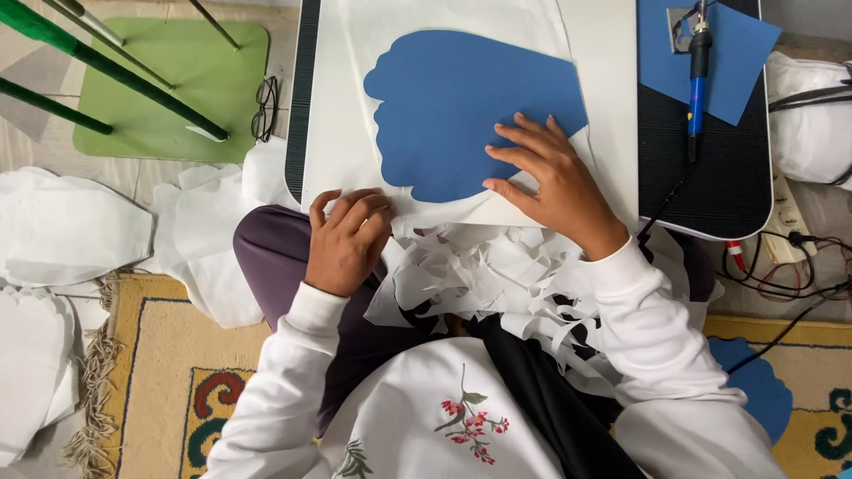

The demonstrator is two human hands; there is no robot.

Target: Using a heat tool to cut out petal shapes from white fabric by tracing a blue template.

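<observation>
Head view: right hand [548, 182] lies flat, fingers spread, pressing the scalloped blue paper template [461, 106] on stacked white fabric sheets [355, 133]. Left hand [346, 238] curls at the sheets' near edge; any pinch is hidden. White scraps [479, 275] cover the lap.

Blue scalloped template [461, 111] lies flat on white sheet [342, 133].

A pale tiled floor [133, 182] lies under even, soft light. A yellow patterned rug [169, 372] with a fringed edge covers its near part. Off the bench's left edge stands a green stool [169, 89] with dark green legs, and black spectacles [264, 108] lie beside it. Tangled cables [790, 266] run off the bench's right edge.
</observation>
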